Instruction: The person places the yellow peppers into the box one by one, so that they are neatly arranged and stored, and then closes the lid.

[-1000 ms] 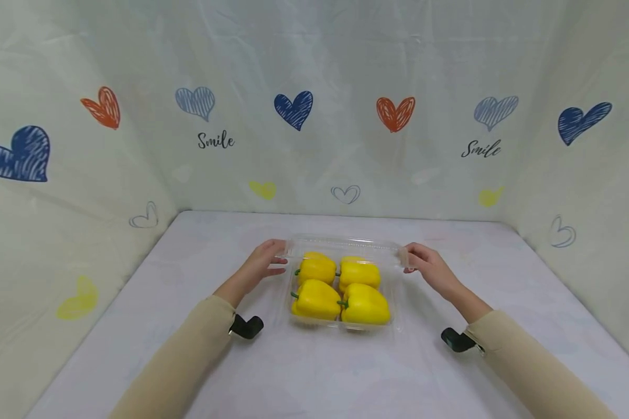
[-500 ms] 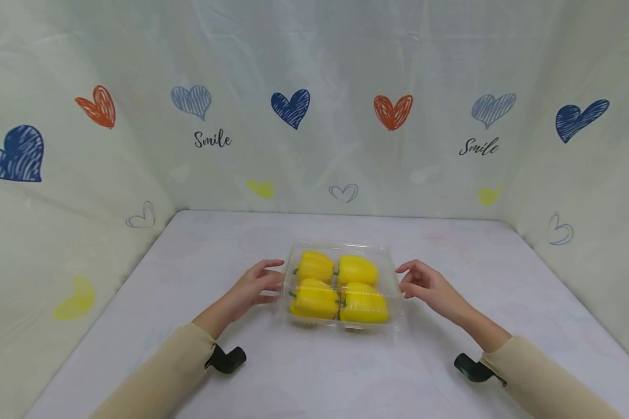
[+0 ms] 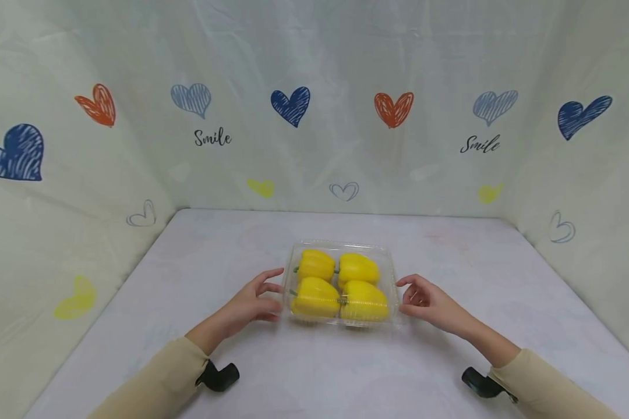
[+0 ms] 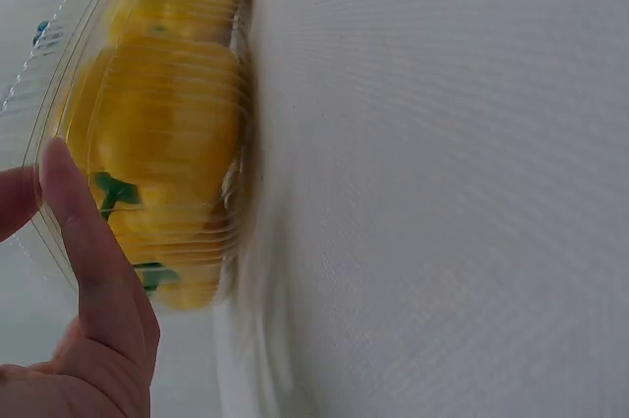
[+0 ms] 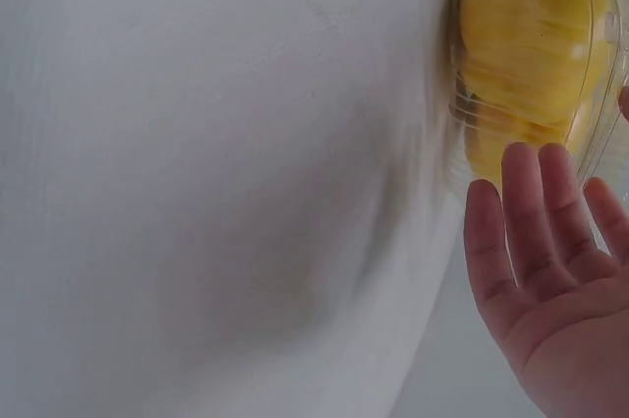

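Note:
A clear plastic clamshell box [image 3: 340,247] lies on the table with its lid down over several yellow bell peppers [image 3: 314,297]. Green stems show through its wall in the left wrist view. At the box's left edge is my left hand [image 3: 248,305], fingers spread; in the left wrist view, its fingertips [image 4: 57,157] meet the lid's rim. My right hand [image 3: 435,302] stays near the right edge with bent fingers in the head view. In the right wrist view, its fingers [image 5: 526,202] look fairly straight and hold nothing; whether they touch the box, I cannot tell.
The white-covered table [image 3: 340,372] meets a pale cloth backdrop [image 3: 340,151] printed with hearts and "Smile". Cloth walls also rise along both sides. A dark wrist camera sits below each beige sleeve [image 3: 157,378].
The box's lid, raised at the back before, has swung forward and down over the peppers. Both hands have come off its upper edge and moved back toward me along the box's sides.

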The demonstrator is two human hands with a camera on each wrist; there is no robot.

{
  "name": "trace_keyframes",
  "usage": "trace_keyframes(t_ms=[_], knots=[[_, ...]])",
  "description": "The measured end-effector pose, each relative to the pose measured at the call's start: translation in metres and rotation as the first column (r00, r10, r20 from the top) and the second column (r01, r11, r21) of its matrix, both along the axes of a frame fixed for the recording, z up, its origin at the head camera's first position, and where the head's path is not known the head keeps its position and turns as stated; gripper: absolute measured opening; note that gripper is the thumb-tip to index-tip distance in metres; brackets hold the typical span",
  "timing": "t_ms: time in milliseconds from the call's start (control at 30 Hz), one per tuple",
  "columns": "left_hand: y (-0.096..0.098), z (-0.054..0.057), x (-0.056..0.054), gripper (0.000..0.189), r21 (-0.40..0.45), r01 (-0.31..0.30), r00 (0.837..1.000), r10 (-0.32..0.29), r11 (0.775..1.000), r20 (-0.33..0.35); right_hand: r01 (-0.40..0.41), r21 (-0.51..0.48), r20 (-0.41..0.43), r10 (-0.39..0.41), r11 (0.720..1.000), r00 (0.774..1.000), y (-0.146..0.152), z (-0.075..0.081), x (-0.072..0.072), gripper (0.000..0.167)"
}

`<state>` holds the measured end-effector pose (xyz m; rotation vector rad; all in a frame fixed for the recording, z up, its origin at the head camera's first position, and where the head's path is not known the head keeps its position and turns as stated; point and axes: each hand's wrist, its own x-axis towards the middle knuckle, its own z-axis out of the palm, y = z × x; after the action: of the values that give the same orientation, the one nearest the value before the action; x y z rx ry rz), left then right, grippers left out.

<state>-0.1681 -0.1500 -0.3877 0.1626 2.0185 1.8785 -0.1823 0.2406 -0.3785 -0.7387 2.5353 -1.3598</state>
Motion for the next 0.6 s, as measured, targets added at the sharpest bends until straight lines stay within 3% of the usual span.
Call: trace_keyframes(t_ms=[167, 300, 433, 533, 600], knots=[[0.002, 0.0, 0.0, 0.074, 0.046, -0.005, 1.0, 0.006, 0.999, -0.006, -0.005, -0.048, 0.074, 0.008, 0.999, 0.997, -0.001, 0.0, -0.007, 0.041], [0.006, -0.001, -0.001, 0.074, 0.065, -0.018, 1.0, 0.019, 0.998, -0.015, 0.048, -0.081, 0.108, -0.039, 0.996, 0.993, -0.002, -0.001, -0.013, 0.044], [0.012, -0.004, -0.002, 0.077, 0.056, -0.086, 0.996, 0.085, 0.995, 0.012, 0.111, -0.094, 0.148, -0.097, 0.989, 0.984, -0.003, -0.005, -0.013, 0.048], [0.015, -0.004, -0.002, 0.072, 0.031, -0.135, 0.99, 0.133, 0.99, 0.044, 0.131, -0.079, 0.187, -0.114, 0.988, 0.976, -0.003, -0.005, -0.011, 0.042], [0.015, -0.006, -0.001, 0.059, 0.004, -0.121, 0.991, 0.12, 0.993, 0.064, 0.109, -0.046, 0.203, -0.098, 0.993, 0.974, -0.001, -0.004, -0.01, 0.033]])
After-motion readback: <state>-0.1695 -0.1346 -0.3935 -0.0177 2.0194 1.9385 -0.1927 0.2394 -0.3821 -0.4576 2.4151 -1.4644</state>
